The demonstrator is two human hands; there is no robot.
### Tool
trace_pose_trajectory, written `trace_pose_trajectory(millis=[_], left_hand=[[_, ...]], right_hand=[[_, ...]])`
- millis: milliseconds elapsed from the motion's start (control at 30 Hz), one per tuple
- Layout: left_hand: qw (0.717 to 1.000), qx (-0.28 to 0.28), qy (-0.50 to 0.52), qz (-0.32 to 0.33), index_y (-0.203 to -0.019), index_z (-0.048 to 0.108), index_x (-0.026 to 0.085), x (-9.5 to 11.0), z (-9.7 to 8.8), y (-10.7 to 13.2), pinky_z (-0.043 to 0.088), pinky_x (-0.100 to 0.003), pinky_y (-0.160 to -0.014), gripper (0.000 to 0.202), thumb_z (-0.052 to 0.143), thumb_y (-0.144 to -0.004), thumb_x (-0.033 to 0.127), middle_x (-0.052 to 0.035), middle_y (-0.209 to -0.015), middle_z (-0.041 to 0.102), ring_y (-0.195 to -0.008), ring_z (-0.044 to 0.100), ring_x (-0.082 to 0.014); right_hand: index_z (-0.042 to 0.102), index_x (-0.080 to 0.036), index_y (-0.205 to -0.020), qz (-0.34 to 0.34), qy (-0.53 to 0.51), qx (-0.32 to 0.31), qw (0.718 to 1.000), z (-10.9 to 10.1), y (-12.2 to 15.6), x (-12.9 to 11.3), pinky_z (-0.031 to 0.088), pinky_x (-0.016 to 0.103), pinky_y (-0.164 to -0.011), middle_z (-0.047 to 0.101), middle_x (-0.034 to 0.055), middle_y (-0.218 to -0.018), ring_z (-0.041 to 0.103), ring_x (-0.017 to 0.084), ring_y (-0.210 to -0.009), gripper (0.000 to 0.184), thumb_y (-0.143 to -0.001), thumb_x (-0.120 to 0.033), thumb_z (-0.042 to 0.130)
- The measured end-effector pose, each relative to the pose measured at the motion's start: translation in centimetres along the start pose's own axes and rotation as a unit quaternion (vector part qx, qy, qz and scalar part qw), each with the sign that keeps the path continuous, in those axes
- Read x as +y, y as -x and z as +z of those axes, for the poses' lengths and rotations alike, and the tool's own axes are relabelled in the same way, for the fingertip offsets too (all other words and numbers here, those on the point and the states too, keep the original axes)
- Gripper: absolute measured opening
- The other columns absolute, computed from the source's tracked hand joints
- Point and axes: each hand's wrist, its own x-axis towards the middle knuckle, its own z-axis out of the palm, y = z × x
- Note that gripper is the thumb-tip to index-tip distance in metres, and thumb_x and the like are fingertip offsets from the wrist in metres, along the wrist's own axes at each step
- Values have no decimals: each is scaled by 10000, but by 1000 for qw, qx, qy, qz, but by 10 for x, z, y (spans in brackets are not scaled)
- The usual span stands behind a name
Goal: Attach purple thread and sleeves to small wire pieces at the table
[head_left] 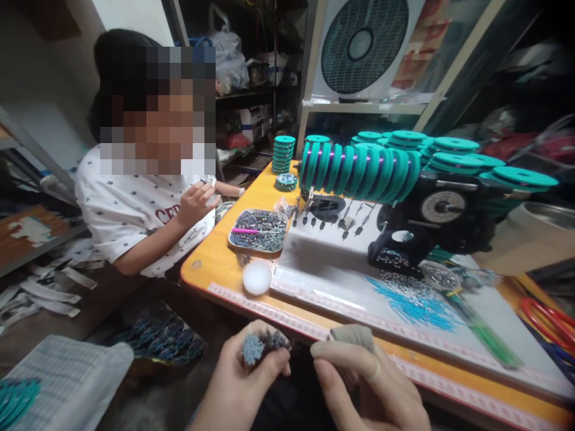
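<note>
My left hand point(238, 383) is closed around a bundle of small blue-grey pins point(258, 347), held below the near edge of the orange table point(211, 263). My right hand point(368, 389) is beside it, wearing finger cots, thumb and forefinger stretched toward the bundle, nothing seen in it. On the table lies a heap of thin blue pins point(413, 302) on a white sheet. A row of teal spools point(359, 170) wound with purple wire stands on a black winding machine point(431, 221).
A person in a star-print shirt point(135, 209) sits left of the table, hand raised near a tray of small parts point(259, 230). A white lid point(257, 278), stacked teal spools point(283, 154), a fan point(363, 42), red scissors point(550, 317) and shelves surround.
</note>
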Motion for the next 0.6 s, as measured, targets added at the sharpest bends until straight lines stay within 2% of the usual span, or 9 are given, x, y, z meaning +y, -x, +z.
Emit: trace_pose_trajectory(millis=[67, 167, 267, 433, 600], left_hand=[[1000, 12, 12, 8, -703, 606, 157, 2, 10, 2, 425, -198, -673, 395, 707, -877, 497, -2, -683, 596, -688, 539, -122], [998, 13, 57, 20, -714, 612, 157, 4, 23, 4, 428, -200, -655, 399, 732, -852, 512, 3, -684, 584, -667, 524, -119], [996, 25, 79, 14, -725, 607, 156, 3, 31, 9, 413, -198, -611, 427, 734, -844, 546, 1, -681, 567, -634, 492, -109], [994, 68, 89, -2, -795, 651, 160, -1, 35, 14, 337, -190, -509, 439, 713, -853, 590, 11, -635, 551, -537, 415, -74], [992, 64, 105, 22, -789, 659, 166, -1, 33, 11, 391, -179, -562, 374, 727, -866, 526, 2, -677, 584, -588, 482, -87]], right_hand=[[657, -227, -1062, 8, -10, 10, 1000, 0, 0, -1, 493, 194, -693, 594, 3, -938, 598, 137, -809, 183, -987, -67, 611], [649, -216, -1108, -16, -14, -19, 1000, 1, 1, 0, 511, 207, -810, 620, 20, -1039, 624, 150, -931, 210, -991, -51, 595], [640, -205, -1123, -19, -1, -11, 1000, 4, 4, 3, 509, 192, -772, 641, 5, -964, 635, 131, -847, 207, -1001, -43, 598], [639, -213, -1117, -8, -1, 26, 1000, 6, 10, 4, 518, 176, -725, 657, -9, -907, 644, 123, -774, 232, -980, -27, 628], [641, -227, -1029, 27, 0, -11, 1000, -2, 11, 3, 518, 173, -734, 625, -32, -830, 650, 125, -764, 175, -982, -59, 619]])
